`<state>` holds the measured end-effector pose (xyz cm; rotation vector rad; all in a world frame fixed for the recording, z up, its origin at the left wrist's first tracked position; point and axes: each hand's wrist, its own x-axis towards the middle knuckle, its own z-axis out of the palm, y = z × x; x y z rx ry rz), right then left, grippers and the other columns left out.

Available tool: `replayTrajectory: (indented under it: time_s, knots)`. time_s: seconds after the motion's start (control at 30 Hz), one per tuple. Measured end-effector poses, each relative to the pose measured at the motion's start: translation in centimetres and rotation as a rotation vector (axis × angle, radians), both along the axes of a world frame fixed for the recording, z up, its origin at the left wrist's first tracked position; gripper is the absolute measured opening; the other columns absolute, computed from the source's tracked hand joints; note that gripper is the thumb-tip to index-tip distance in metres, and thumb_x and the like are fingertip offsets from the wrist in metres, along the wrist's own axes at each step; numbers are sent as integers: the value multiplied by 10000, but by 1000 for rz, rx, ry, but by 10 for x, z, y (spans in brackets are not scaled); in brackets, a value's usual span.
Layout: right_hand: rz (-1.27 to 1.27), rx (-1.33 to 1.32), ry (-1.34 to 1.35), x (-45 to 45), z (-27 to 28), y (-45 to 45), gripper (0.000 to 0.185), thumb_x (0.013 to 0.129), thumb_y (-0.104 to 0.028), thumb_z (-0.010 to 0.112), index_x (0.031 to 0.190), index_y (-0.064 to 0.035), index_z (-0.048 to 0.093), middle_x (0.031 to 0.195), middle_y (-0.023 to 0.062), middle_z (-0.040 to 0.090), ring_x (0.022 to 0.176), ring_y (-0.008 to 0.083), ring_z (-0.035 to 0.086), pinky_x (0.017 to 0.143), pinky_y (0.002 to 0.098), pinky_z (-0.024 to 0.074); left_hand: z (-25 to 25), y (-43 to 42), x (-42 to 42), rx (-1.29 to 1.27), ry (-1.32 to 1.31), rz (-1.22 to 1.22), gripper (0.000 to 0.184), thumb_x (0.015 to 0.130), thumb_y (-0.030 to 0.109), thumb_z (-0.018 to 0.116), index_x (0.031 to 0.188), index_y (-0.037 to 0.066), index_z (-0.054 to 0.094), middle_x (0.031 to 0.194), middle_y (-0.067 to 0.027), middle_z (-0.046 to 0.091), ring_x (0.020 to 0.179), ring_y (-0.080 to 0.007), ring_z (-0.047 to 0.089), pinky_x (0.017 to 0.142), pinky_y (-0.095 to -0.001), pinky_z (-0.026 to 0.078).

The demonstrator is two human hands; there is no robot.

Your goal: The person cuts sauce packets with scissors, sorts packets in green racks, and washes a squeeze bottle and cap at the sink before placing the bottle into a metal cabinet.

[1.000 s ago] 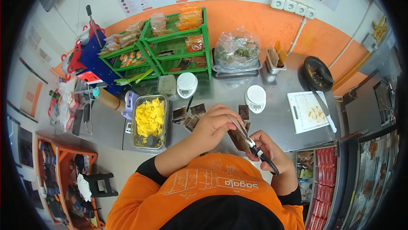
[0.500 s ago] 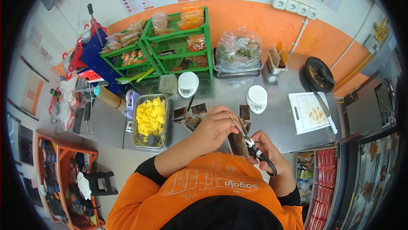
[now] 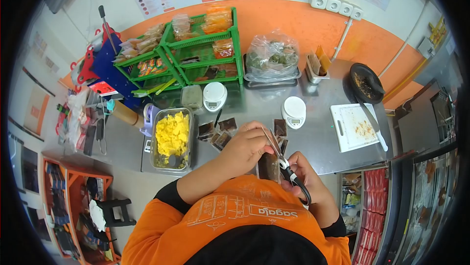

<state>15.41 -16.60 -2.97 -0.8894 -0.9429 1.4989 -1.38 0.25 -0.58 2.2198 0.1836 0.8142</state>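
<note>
Close to my body at the table's front edge, my right hand (image 3: 306,173) is closed round the handles of black-and-white scissors (image 3: 293,178). Their metal blades point up and left, past the fingers of my left hand (image 3: 250,146). Those fingers are pinched on the upper end of a clear plastic packet (image 3: 269,168) with dark brown contents, which hangs down in front of my shirt. Exactly where the blades meet the packet is hidden. More flat brown packets (image 3: 227,124) lie left of my left hand, and another small packet (image 3: 280,128) lies just beyond my hands.
A clear tub of yellow food (image 3: 172,140) stands to the left. Two white scales (image 3: 294,113) sit farther back. At right are a cutting board (image 3: 350,135) with a knife (image 3: 374,125) and a black mortar (image 3: 362,83). Green racks (image 3: 200,44) line the back.
The scissors and my right hand have shifted slightly left and down, with the handles closer to the packet. The packet hangs a little straighter. My left hand keeps its pinch.
</note>
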Motion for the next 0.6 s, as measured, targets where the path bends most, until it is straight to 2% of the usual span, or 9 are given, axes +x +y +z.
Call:
replayTrajectory:
  time_s: [0.2, 0.3, 0.5, 0.6]
  knots:
    - [-2, 61, 110, -9, 5, -2, 782, 713, -505, 872, 1154, -87, 379, 872, 25, 537, 754, 65, 482, 639, 224, 377, 4, -4, 0, 50, -18, -32, 177, 750, -80, 569, 835, 56, 644, 933, -50, 684, 953, -287, 587, 938, -398, 435]
    - [-7, 2, 48, -5, -4, -6, 763, 727, -503, 864, 1146, -94, 375, 838, 18, 537, 714, 63, 477, 615, 217, 365, 1, -2, -2, 63, 27, 1, 186, 749, -79, 566, 838, 61, 650, 933, -40, 682, 961, -287, 588, 942, -398, 436]
    - [-62, 118, 105, -17, 4, -2, 681, 777, -466, 840, 1120, -105, 375, 741, -3, 508, 624, 55, 450, 568, 197, 331, 4, -7, -1, 101, 40, -39, 149, 765, -37, 616, 851, 75, 664, 934, -12, 682, 978, -275, 591, 947, -400, 439]
    - [-31, 49, 73, -12, 2, -6, 678, 773, -469, 843, 1108, -103, 380, 741, -1, 504, 621, 57, 452, 560, 198, 330, 1, -5, -3, 154, 35, -16, 122, 768, -1, 650, 854, 83, 666, 940, -1, 682, 992, -268, 593, 932, -401, 446]
